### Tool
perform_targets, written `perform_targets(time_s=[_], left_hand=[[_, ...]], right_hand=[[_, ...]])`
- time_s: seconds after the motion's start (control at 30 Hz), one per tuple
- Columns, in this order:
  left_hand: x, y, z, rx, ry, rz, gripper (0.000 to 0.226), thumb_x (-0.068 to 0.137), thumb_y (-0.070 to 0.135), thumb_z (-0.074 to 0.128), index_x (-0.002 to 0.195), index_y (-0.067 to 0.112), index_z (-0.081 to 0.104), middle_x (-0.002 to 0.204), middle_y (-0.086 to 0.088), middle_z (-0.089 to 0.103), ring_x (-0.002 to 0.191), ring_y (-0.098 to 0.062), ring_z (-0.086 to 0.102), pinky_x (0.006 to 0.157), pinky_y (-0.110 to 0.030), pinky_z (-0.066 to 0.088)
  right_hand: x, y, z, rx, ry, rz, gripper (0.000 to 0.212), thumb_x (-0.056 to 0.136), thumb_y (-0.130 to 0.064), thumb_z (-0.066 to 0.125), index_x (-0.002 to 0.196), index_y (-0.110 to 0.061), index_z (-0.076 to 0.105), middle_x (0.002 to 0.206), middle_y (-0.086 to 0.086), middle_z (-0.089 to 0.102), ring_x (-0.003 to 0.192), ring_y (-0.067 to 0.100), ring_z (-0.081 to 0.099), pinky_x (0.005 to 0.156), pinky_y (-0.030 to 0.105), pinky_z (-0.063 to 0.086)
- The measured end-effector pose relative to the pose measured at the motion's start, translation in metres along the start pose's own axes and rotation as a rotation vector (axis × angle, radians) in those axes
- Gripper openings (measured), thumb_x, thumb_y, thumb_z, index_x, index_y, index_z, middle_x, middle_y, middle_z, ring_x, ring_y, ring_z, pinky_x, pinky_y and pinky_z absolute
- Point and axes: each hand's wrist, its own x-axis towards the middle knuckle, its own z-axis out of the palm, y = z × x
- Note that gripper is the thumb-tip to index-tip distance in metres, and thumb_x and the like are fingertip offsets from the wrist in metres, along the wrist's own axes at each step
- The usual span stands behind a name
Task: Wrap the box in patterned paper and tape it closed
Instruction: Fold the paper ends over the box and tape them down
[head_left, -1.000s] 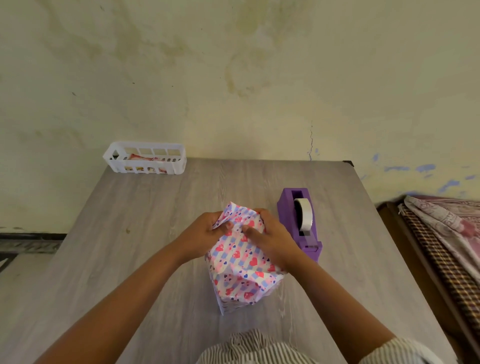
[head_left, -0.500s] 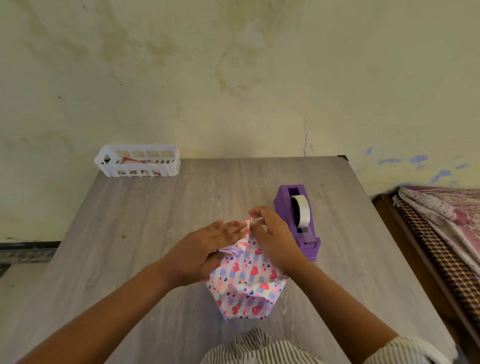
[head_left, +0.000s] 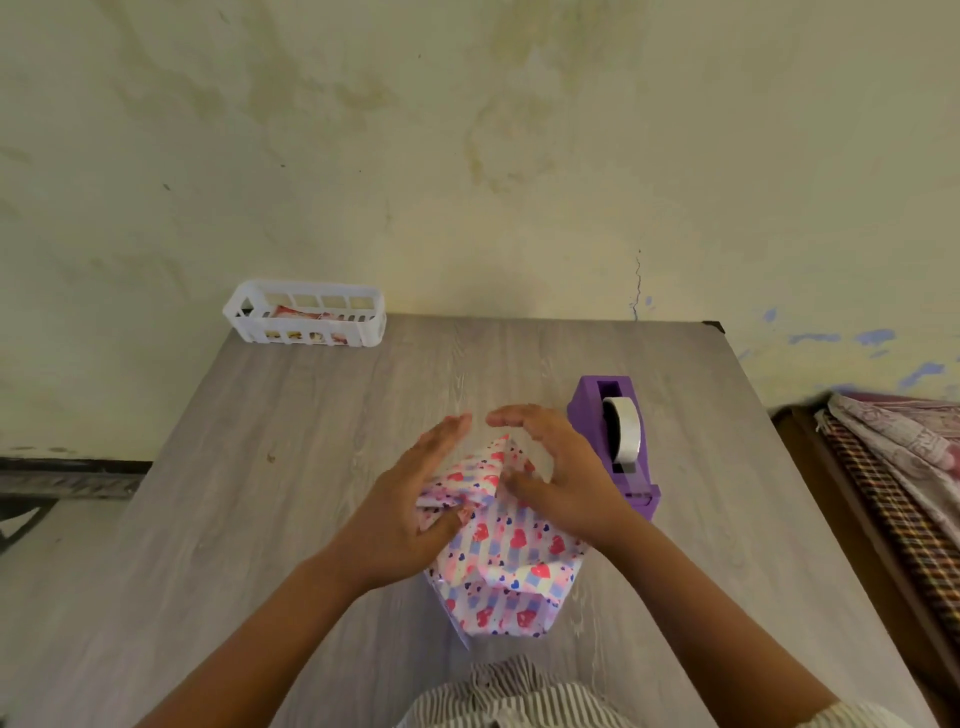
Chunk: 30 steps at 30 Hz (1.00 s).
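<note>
A box wrapped in patterned paper (head_left: 506, 566), white with pink and red hearts and lilac stripes, stands on the grey wooden table (head_left: 260, 493) near me. My left hand (head_left: 410, 504) lies flat on its left top side, fingers stretched forward, thumb pressing a fold. My right hand (head_left: 561, 473) arches over the right top, thumb pinning a paper flap, fingers extended. A loose pointed flap sticks up between the hands. The box itself is hidden under the paper. A purple tape dispenser (head_left: 618, 441) with a white roll stands just right of my right hand.
A white slotted plastic basket (head_left: 306, 319) holding some colourful packets sits at the table's far left corner against the stained wall. A bed with patterned cloth (head_left: 904, 467) lies beyond the table's right edge. My striped shirt shows at the bottom.
Both hands went from pinching the upright paper top to pressing it down flat on the box. The fingers have spread and stretched forward over the folds.
</note>
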Motion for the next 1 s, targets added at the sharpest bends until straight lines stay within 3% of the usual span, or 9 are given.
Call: perform_targets(time_s=[0.07,0.17,0.3,0.37,0.5,0.67,0.73,0.83,1.0], left_hand=[[-0.004,0.002,-0.001,-0.154,0.068,-0.08,0.075,0.081,0.046,0.065,0.145,0.028,0.03,0.146,0.023,0.034,0.132,0.007,0.033,0.102,-0.009,0.031],[-0.008,0.0,0.0,-0.136,0.137,-0.118,0.054,0.079,0.047,0.065,0.129,0.044,0.043,0.12,0.041,0.051,0.109,0.012,0.054,0.088,-0.006,0.041],[-0.011,-0.004,0.001,-0.048,0.179,-0.113,0.043,0.082,0.049,0.052,0.125,0.04,0.049,0.108,0.051,0.049,0.105,0.02,0.051,0.09,-0.003,0.039],[-0.012,-0.006,0.001,-0.022,0.178,-0.099,0.046,0.086,0.046,0.046,0.129,0.031,0.048,0.112,0.044,0.05,0.106,0.022,0.049,0.091,-0.004,0.038],[-0.02,-0.009,0.002,-0.055,0.2,-0.149,0.033,0.088,0.039,0.052,0.121,0.043,0.052,0.105,0.05,0.051,0.104,0.018,0.053,0.088,-0.005,0.042],[-0.024,0.006,0.002,-0.099,0.355,-0.149,0.028,0.085,0.018,0.067,0.102,0.038,0.055,0.102,0.04,0.06,0.095,0.012,0.06,0.075,-0.005,0.046],[-0.025,0.008,0.003,-0.019,0.345,-0.114,0.023,0.087,0.035,0.06,0.109,0.038,0.057,0.101,0.041,0.058,0.097,0.014,0.057,0.078,-0.004,0.046],[-0.026,0.004,0.006,0.015,0.366,-0.083,0.045,0.089,0.059,0.043,0.118,0.028,0.06,0.111,0.024,0.061,0.101,0.01,0.057,0.084,-0.007,0.047],[-0.027,0.003,0.011,0.042,0.457,-0.032,0.056,0.094,0.055,0.037,0.111,0.011,0.068,0.108,0.003,0.069,0.097,-0.006,0.063,0.082,-0.011,0.05]], right_hand=[[-0.001,-0.007,-0.005,-0.073,-0.136,-0.091,0.045,0.076,-0.024,0.067,0.12,-0.024,0.06,0.126,-0.012,0.055,0.122,0.004,0.044,0.103,0.019,0.033],[0.006,-0.018,-0.003,-0.311,-0.203,-0.237,0.038,0.08,-0.029,0.07,0.115,-0.016,0.067,0.119,-0.003,0.065,0.114,0.011,0.056,0.097,0.02,0.036],[0.014,-0.025,0.003,-0.452,-0.071,-0.432,0.025,0.084,-0.027,0.054,0.09,-0.014,0.074,0.088,-0.001,0.074,0.078,0.016,0.07,0.071,0.024,0.052],[0.015,-0.025,0.002,-0.464,-0.057,-0.459,0.031,0.085,-0.027,0.046,0.086,-0.015,0.075,0.083,-0.002,0.074,0.072,0.014,0.07,0.064,0.022,0.053],[0.009,-0.024,0.005,-0.45,-0.061,-0.483,0.031,0.086,-0.024,0.045,0.086,-0.013,0.074,0.083,-0.002,0.074,0.07,0.013,0.069,0.063,0.02,0.053],[0.006,-0.024,0.001,-0.387,-0.119,-0.5,0.021,0.09,-0.022,0.049,0.104,-0.019,0.063,0.104,0.002,0.067,0.087,0.016,0.066,0.067,0.021,0.052],[0.009,-0.027,-0.003,-0.474,-0.174,-0.615,0.021,0.087,-0.016,0.059,0.106,-0.023,0.062,0.112,0.008,0.062,0.091,0.02,0.064,0.064,0.026,0.053],[0.017,-0.031,-0.01,-0.639,-0.238,-0.752,0.029,0.076,-0.011,0.075,0.103,-0.02,0.07,0.112,0.011,0.063,0.093,0.026,0.064,0.064,0.033,0.055],[0.03,-0.035,-0.014,-0.792,-0.289,-0.849,0.039,0.067,-0.006,0.08,0.104,-0.015,0.069,0.1,0.007,0.066,0.086,0.024,0.063,0.059,0.031,0.053]])
